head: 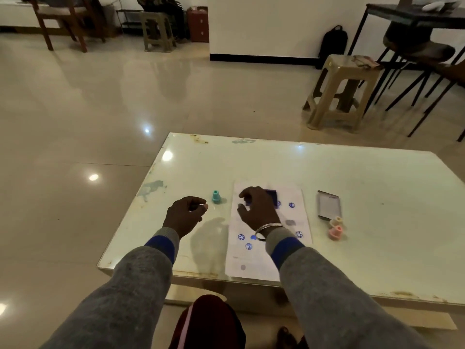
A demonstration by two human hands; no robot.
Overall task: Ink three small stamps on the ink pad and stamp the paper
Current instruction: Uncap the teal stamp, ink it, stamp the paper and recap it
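Observation:
A white paper [297, 217] with several blue round prints lies on the table. The dark blue ink pad [273, 196] sits on the paper's far end. My right hand [256, 212] covers the pad's left part, thumb and fingers clasped on its edge. A teal stamp [216, 196] stands upright just left of the paper. My left hand [185, 215] hovers beside it with fingers curled in; I see nothing held in it. A pink stamp [335, 232] and a pale yellow stamp [336, 220] stand right of the paper.
The pad's grey lid [329, 205] lies open-side up right of the paper, behind the two stamps. The glossy white table [377, 187] has stained edges. A plastic stool [339, 94] and dark chairs stand on the tiled floor beyond.

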